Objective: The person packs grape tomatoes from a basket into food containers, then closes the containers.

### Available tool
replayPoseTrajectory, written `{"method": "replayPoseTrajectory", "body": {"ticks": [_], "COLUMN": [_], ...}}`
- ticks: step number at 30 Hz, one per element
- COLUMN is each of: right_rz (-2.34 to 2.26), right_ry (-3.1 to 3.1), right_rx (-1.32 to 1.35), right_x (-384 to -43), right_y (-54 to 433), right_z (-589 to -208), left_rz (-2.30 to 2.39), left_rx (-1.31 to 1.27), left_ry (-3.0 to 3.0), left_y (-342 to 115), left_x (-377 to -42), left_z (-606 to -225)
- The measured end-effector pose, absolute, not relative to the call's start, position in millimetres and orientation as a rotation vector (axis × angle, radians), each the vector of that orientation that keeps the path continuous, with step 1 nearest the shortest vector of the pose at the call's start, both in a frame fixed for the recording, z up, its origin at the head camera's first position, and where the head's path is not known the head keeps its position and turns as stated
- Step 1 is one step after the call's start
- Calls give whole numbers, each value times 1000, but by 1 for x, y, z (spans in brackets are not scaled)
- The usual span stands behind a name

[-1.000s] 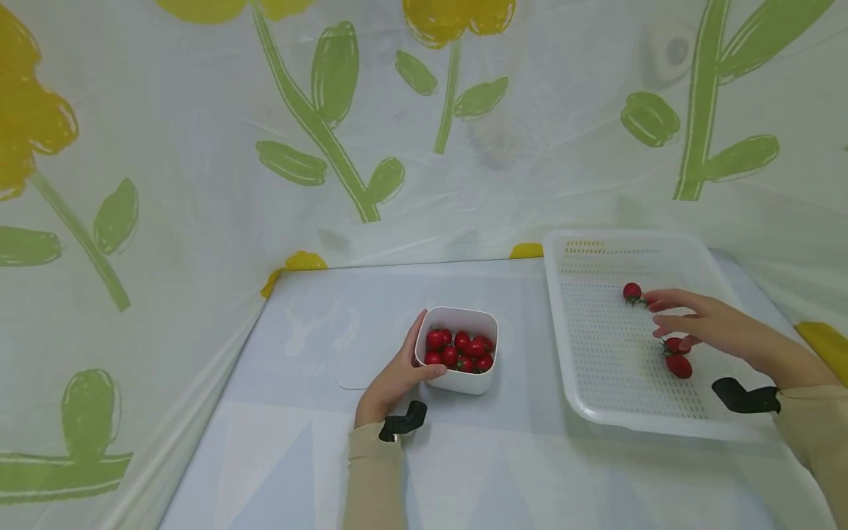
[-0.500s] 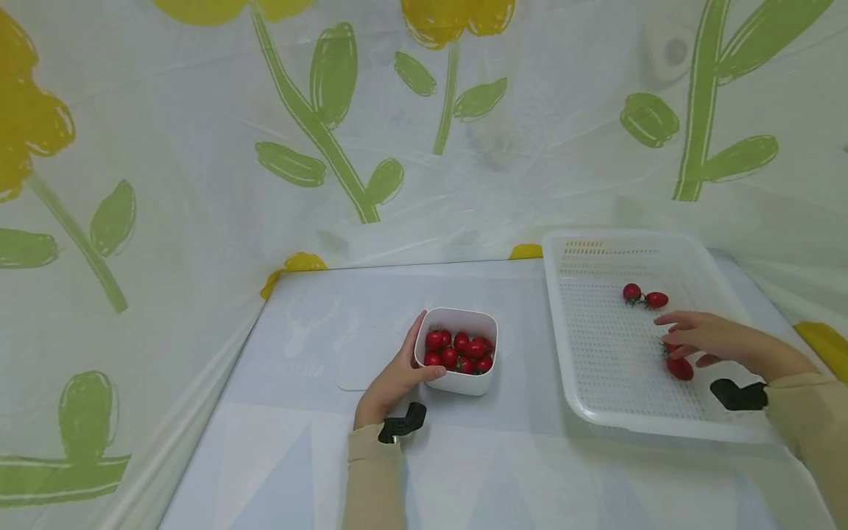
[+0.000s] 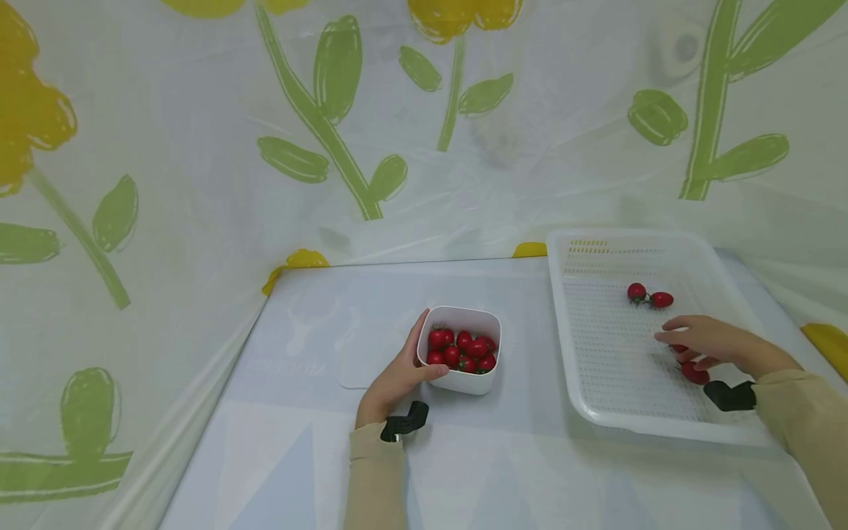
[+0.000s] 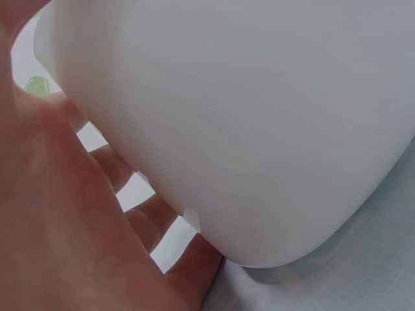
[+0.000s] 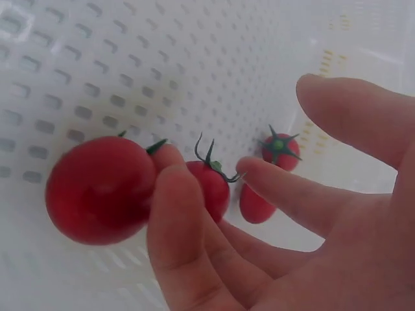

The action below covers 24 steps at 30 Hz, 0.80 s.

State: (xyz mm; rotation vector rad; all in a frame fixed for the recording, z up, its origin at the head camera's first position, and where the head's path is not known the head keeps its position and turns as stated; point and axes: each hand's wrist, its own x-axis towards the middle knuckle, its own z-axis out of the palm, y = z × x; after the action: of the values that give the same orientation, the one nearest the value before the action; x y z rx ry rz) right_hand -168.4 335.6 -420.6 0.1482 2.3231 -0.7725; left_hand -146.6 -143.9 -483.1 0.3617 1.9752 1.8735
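My left hand (image 3: 395, 377) holds a white square container (image 3: 457, 381) by its left side, the thumb over the near rim and the fingers along the wall. Several red cherry tomatoes (image 3: 477, 347) fill its bottom. Over a white perforated basket (image 3: 662, 429), my right hand (image 3: 725, 342) reaches down at two cherry tomatoes. In the right wrist view, the larger-looking tomato (image 5: 97, 191) lies beside the little finger, and the other tomato (image 5: 211, 188) shows behind the fingers, near the index fingertip. The thumb is spread well apart from them.
Farther back in the basket lie a round cherry tomato (image 3: 637, 292) and an oblong one (image 3: 661, 299), stems close together. The basket covers the table's right side. A white curtain (image 3: 563, 177) with printed flowers hangs behind the table (image 3: 517, 456).
My right hand has drawn nearer from the far tomatoes, uncovering the oblong one, and lies over the near pair. The nearest tomato has shifted slightly right. My left hand stays on the container.
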Motion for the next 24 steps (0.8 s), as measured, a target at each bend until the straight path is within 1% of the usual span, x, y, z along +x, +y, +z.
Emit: {"method": "replayPoseTrajectory", "body": {"ticks": [15,24], "right_rz": [-625,-676], "right_ry": [2371,2408], "right_rx": [-65,-151], "right_x": [-173,-173], "right_y": [324,320], "right_z": [-429,-432], "left_rz": [1921,1916], "left_rx": [389,397], "left_ry": [1929,1941], "left_y": [-144,-144], "left_x": [-149,-148], "left_z": [-486,-486]}}
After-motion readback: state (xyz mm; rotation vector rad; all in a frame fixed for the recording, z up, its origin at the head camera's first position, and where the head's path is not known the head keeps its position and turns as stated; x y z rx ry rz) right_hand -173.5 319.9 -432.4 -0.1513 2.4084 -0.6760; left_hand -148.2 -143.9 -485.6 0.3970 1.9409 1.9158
